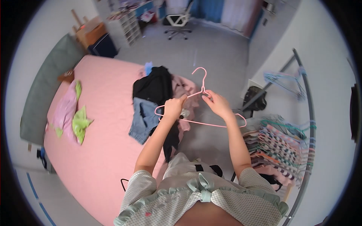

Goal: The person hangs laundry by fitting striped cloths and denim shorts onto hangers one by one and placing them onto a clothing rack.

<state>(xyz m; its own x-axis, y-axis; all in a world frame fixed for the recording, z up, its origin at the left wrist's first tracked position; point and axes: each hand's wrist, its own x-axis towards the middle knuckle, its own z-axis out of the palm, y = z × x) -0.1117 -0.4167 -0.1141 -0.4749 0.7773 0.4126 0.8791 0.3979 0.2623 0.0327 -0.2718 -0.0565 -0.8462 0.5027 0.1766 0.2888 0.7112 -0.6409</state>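
Note:
A pink clothes hanger (203,123) is held up in front of me, its hook pointing away. My left hand (174,108) grips its left shoulder. At the right shoulder, close under the hook, my right hand (217,104) pinches the hanger between thumb and fingers. No garment hangs on it. Beyond and left of my left hand, a black garment (154,86) and blue denim shorts (144,117) lie heaped on the pink-covered bed (107,155), beside a crumpled pink cloth (183,87) at the bed's edge.
A metal clothes rack (311,113) stands at the right, holding many garments (278,147) and some spare blue hangers (282,80). A lilac and green plush or cloth item (65,110) lies on the bed's far left. A wheeled office chair (178,21) stands at the back.

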